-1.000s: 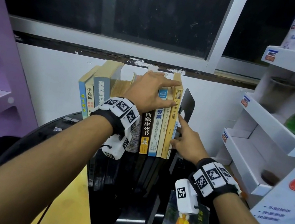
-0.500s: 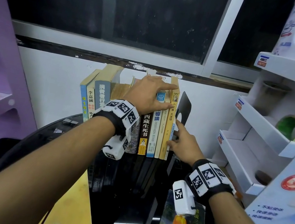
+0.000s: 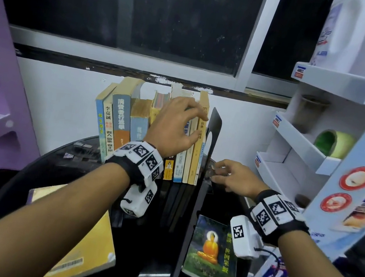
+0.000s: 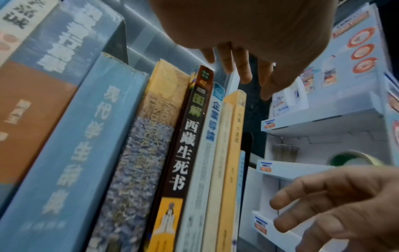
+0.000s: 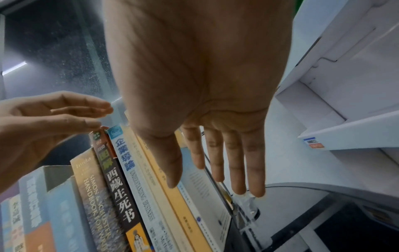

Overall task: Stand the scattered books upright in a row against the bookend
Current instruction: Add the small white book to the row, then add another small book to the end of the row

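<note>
Dark glossy surface (image 3: 89, 171) set below window. Row of books (image 3: 153, 133) stood upright against black bookend (image 3: 212, 143). Left hand (image 3: 173, 127) held before spines, fingers relaxed, nothing grasped. Right hand (image 3: 234, 177) spread, released, beside bookend base. Buddha-cover book (image 3: 210, 252) and yellow book (image 3: 88, 250) left lying flat.

Book row (image 3: 153, 131) and bookend (image 3: 212, 143) blocking table's (image 3: 70, 168) far edge; loose books (image 3: 212, 254) lying near front; middle staying passable.
</note>
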Available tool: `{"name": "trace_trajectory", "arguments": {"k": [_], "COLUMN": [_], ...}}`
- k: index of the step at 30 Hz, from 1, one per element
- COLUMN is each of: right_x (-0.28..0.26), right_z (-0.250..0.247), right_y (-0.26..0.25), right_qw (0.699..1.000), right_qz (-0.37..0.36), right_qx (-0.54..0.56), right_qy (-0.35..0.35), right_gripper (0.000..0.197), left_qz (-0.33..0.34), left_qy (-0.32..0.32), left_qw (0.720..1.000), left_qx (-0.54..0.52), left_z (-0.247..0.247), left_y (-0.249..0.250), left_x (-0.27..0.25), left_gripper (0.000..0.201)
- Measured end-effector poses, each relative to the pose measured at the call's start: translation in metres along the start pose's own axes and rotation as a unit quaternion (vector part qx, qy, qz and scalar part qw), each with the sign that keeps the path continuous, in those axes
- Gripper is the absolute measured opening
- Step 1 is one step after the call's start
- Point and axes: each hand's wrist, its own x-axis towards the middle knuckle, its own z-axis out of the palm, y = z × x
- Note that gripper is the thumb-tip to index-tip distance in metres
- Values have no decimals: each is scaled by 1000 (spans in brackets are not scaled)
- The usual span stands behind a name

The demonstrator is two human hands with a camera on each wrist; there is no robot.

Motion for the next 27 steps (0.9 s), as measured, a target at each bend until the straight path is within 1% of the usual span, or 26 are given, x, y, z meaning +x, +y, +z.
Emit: {"name": "trace_trajectory", "arguments": {"k": [2,4,6,8,10,13,15,16,18,20,23,27], "right_x": [-12,-24,-35,-45,-54,-63,-67,-68,-72,-74,-75,-75], "right_z": [-1,0,1,2,4,8,10,12,13,15,19,24], "right_y": [5,10,15,20,22,27,29,30,31,31,32,34], "right_qw": [999,997,994,989,984,979,975,973,971,969,968,969], "right_qz": [19,37,51,62,75,86,95,97,92,83,67,52], "right_qx": [-10,-23,-47,-68,-79,-94,-100,-106,-124,-138,-164,-186], "right_qy": [-29,-56,-84,-114,-139,-161,-174,-179,-185,-187,-180,-155], "right_gripper": [46,47,50,53,55,62,66,67,68,69,69,67], "left_qz": [2,-11,-37,-65,-95,-131,-150,-155,-164,-166,-156,-149], "left_qy": [-8,-48,-109,-188,-272,-393,-451,-470,-497,-510,-507,-503], "left_qw": [1000,999,993,980,957,909,878,867,850,842,846,851], "left_qx": [0,-9,-23,-29,-29,-38,-51,-56,-61,-60,-41,-28], "left_z": [5,9,14,20,25,34,42,46,52,56,59,63], "left_y": [10,20,29,38,48,60,64,65,67,69,72,76], "left_x": [-12,-25,-38,-50,-59,-69,-74,-77,-82,-86,-90,-90], "left_gripper": [24,23,23,26,30,46,56,59,65,71,77,75]}}
